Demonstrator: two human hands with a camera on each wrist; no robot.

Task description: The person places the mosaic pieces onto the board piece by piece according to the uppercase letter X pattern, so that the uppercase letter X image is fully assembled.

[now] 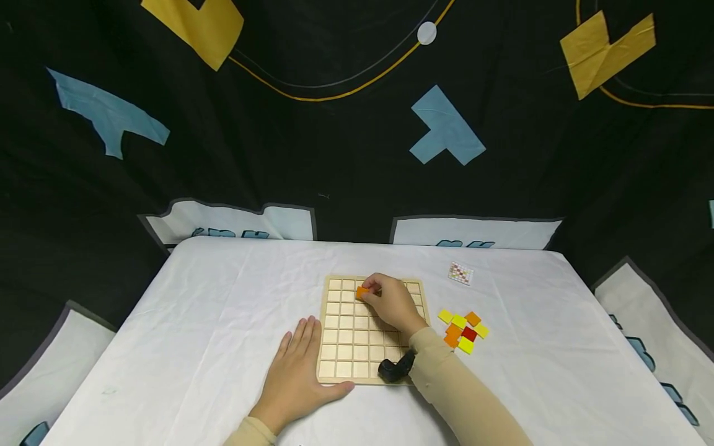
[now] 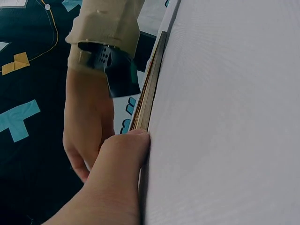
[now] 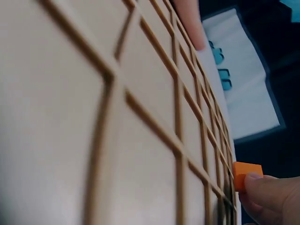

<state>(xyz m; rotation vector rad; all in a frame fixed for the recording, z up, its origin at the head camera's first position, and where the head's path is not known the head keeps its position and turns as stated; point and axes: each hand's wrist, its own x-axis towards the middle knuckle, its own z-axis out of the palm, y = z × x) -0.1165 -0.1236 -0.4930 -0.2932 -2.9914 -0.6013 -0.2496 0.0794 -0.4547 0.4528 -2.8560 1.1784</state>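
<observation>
Orange tile point(image 1: 362, 292): pinched in the fingertips of the right hand point(image 1: 392, 303), over the far rows of the wooden grid board point(image 1: 348, 347), near its middle columns.
Which way it lay: at the far end of the right hand, beyond the knuckles and away from the person; the left hand point(image 1: 295, 371) sat well apart from it, at the board's near-left corner, so the right hand was plainly the nearer.
Contact with board: the right wrist view showed the tile point(image 3: 244, 173) close above the grid ridges; whether it touched a cell could not be told.
Look of the tile: small, square, flat, bright orange, no long axis to speak of.
Right hand: fingers curled, gripping the tile between thumb and fingertips.
Left hand: flat and relaxed on the white tablecloth point(image 1: 212, 322), thumb against the board's near edge, holding nothing.
Loose tiles point(image 1: 463, 328): yellow, orange and red, clustered right of the board.
</observation>
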